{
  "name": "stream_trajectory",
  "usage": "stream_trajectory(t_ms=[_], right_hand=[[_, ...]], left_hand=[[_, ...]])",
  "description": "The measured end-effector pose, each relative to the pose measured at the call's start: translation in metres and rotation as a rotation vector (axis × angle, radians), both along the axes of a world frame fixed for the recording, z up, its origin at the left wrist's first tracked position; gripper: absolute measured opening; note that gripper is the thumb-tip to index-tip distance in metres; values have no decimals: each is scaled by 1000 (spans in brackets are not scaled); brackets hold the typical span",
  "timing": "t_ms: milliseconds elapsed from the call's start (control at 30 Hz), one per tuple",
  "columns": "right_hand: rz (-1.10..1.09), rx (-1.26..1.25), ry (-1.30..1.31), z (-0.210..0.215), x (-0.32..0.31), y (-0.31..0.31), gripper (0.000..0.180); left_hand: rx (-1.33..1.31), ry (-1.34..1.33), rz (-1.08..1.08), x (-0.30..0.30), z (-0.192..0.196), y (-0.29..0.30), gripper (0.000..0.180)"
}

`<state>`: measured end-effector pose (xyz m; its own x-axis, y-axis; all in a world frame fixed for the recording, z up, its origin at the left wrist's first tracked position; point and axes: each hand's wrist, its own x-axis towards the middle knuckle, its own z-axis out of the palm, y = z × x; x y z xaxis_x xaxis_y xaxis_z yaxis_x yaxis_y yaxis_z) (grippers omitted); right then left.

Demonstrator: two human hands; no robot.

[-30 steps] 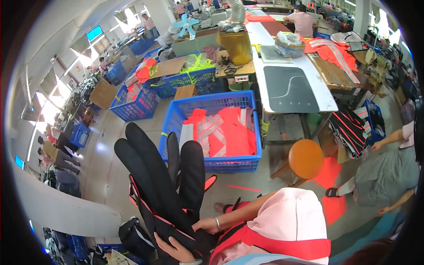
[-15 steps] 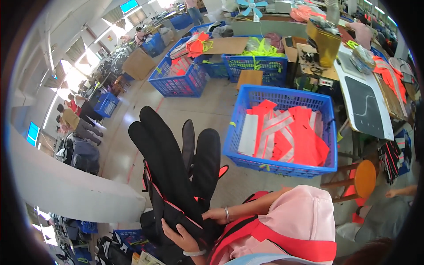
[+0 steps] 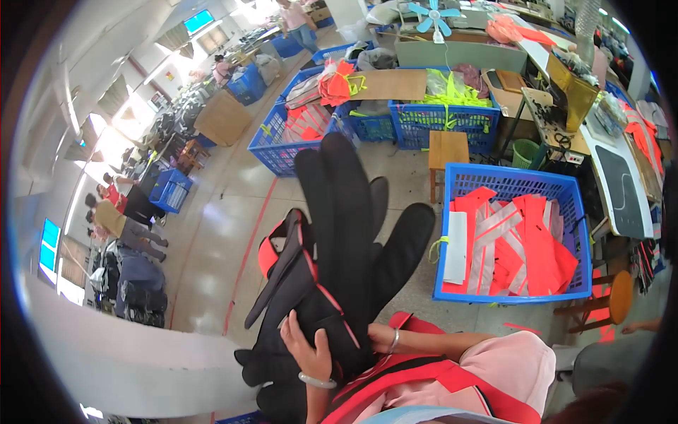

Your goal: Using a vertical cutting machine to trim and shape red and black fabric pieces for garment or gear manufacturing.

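My left hand (image 3: 307,350) and right hand (image 3: 385,339) both gripped the black bundle (image 3: 339,247), raised over the floor; since before, the blue crate (image 3: 512,184) had slid right.

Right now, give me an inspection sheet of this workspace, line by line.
Surface: pale concrete floor with a red painted line; no table under the hands.
Job's things: stack of black fabric pieces with red trim, held upright against the body.
Clutter: blue crate of orange and silver strips to the right; more blue crates behind; small wooden stool; round orange stool.
Hands: left hand, with a bracelet on its wrist, grips the stack from the front; right hand presses its side.
Cables: nothing seen.
Surroundings: workshop; blue fan; seated people at far left; sewing table at right.
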<state>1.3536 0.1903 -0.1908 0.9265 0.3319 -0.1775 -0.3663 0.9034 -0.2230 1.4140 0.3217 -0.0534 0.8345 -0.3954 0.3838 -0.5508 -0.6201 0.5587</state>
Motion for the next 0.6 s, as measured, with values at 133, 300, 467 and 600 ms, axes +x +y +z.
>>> stream_trajectory(t_ms=[133, 300, 467, 600], right_hand=[[-163, -56, 171, 10, 72, -47, 30], [-289, -103, 182, 30, 166, -132, 24], [-397, -30, 232, 44, 252, -225, 19], [-472, -31, 212, 35, 311, -294, 20]], left_hand=[[-19, 52, -173, 99, -10, -53, 66], [-30, 81, -296, 210, -22, -143, 61], [-35, 143, -413, 307, -16, -247, 59], [-41, 116, -483, 371, -5, -329, 59]])
